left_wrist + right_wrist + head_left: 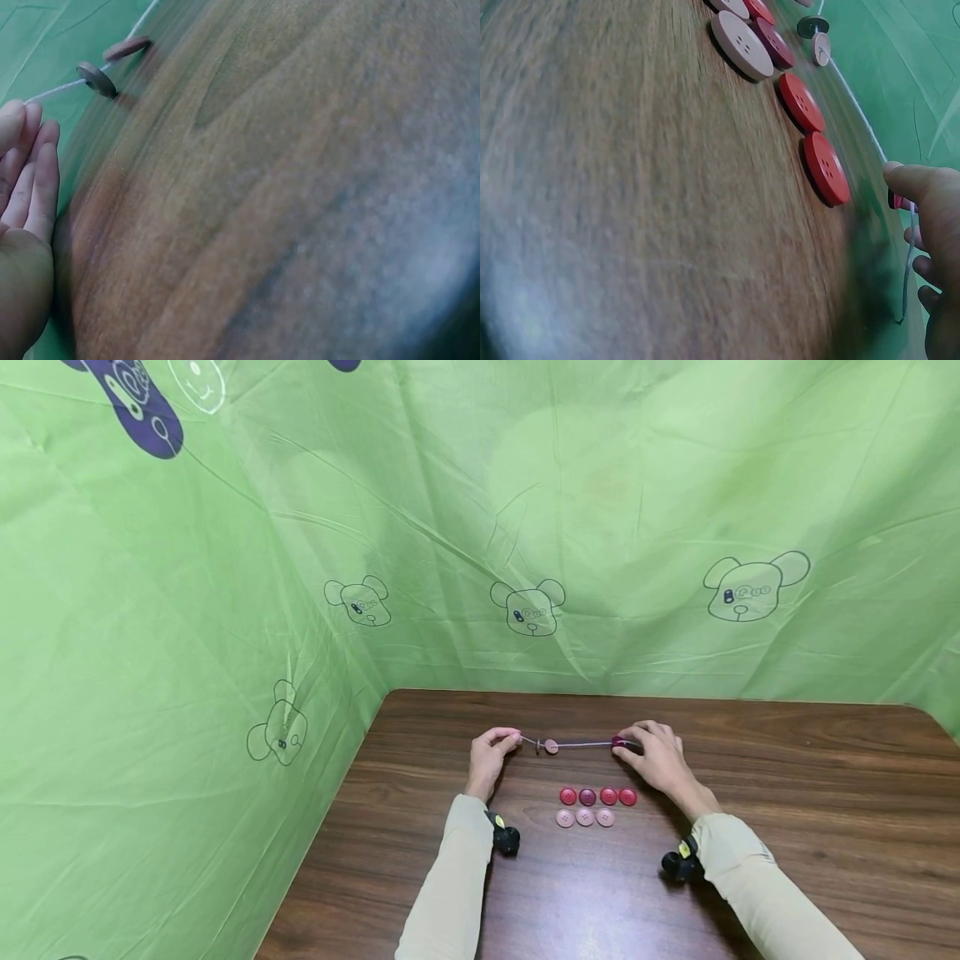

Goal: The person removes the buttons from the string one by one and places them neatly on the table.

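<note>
A pale string (585, 745) runs nearly taut between the two hands near the table's far side. My left hand (491, 756) pinches its left end between thumb and fingertip. Close to that hand, a pink button (551, 747) and a darker button (97, 80), seen edge-on, are threaded on the string. My right hand (657, 755) pinches a dark red button (618, 742) on the string, partly hidden by the thumb. Past those fingers the string's loose end (906, 292) hangs down in the right wrist view.
Nearer me lie two rows of loose buttons: several red and dark red ones, with a dark red button (587, 797) among them, and below, three pink ones, including a pink button (585, 817). A green printed cloth (637, 652) stands behind the wooden table (825, 793).
</note>
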### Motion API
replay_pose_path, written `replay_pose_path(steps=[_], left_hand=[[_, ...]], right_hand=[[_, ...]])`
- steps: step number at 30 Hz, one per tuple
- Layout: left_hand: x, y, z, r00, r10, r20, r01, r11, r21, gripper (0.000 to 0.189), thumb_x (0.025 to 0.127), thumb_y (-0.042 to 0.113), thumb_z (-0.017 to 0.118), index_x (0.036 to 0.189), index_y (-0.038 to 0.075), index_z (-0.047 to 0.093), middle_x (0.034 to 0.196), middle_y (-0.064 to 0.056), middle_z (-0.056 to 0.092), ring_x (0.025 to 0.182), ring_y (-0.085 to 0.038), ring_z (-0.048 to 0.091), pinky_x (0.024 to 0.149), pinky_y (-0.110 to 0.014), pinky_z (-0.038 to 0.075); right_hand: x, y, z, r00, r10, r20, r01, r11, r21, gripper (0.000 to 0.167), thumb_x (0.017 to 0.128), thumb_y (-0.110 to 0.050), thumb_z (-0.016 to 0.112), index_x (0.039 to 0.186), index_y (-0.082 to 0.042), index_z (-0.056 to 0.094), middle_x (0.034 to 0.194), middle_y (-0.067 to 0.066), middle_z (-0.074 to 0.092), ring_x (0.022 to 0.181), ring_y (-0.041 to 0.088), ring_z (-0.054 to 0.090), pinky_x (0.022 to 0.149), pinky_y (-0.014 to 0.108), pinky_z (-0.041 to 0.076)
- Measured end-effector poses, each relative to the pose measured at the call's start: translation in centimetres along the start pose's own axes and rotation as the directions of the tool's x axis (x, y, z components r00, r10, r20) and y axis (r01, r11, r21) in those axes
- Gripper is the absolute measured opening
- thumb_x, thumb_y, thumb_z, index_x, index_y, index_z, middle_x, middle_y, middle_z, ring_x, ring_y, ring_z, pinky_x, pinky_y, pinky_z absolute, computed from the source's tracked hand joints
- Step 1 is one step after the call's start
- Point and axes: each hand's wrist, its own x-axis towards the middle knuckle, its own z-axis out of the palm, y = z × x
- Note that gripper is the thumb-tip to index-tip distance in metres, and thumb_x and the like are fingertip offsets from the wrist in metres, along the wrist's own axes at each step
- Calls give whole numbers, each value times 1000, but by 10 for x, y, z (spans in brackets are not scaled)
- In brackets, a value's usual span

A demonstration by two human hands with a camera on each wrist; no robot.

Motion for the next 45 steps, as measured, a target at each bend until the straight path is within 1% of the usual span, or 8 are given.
replay_pose_path(steps=[7,11,23,27,34,38,41,45], left_hand=[[-2,-4,2,999,43,-34,-42,999,22,19,85,11,72,97,-4,71,93,-21,72,93,-35,68,84,-39,56],[-2,-5,2,997,62,-36,-61,997,37,17,85,13,73,95,-1,73,89,-15,73,89,-31,69,79,-33,57],[-2,-4,4,997,71,-37,-69,996,49,13,84,13,74,93,3,74,87,-10,74,92,-33,69,81,-35,56],[-2,-3,4,997,73,-35,-71,997,42,15,85,12,73,95,1,73,91,-15,73,94,-36,68,84,-40,56],[-1,-2,2,998,52,-27,-51,998,34,18,85,12,73,97,-1,73,93,-17,73,96,-38,67,84,-36,56],[0,-2,1,999,50,-9,-50,998,32,20,86,11,71,100,-3,72,99,-24,70,101,-43,64,89,-45,53],[1,-2,0,999,48,-2,-48,998,34,20,87,11,70,101,-4,71,101,-26,69,102,-43,63,91,-49,51],[0,-3,1,999,39,-24,-38,998,51,18,85,13,72,98,0,73,96,-21,72,96,-35,68,87,-40,55]], right_hand=[[-3,2,0,1000,2,-16,-2,1000,7,28,83,-30,73,104,-11,69,118,17,57,113,40,43,86,54,32],[-3,2,-1,1000,0,-18,0,1000,4,29,84,-31,73,105,-11,69,118,17,57,113,40,43,85,54,32],[-4,5,-4,1000,-5,-20,5,1000,-3,31,83,-30,73,106,-10,68,118,18,57,113,41,43,87,57,32],[-5,7,-6,1000,-2,-20,2,1000,-1,31,83,-30,73,107,-10,68,119,19,57,113,42,43,88,58,31],[-7,11,-9,1000,8,-23,-8,1000,0,30,84,-29,73,106,-10,68,120,19,56,113,41,43,88,58,31],[-8,15,-11,999,12,-29,-12,1000,0,31,84,-30,73,106,-10,68,120,19,56,113,42,43,87,58,31],[-10,17,-12,999,13,-35,-13,1000,-2,30,84,-30,73,106,-10,68,120,20,56,113,42,43,87,58,31],[-12,18,-14,999,12,-37,-12,1000,3,30,84,-29,73,105,-10,68,120,20,56,113,42,42,86,58,31]])
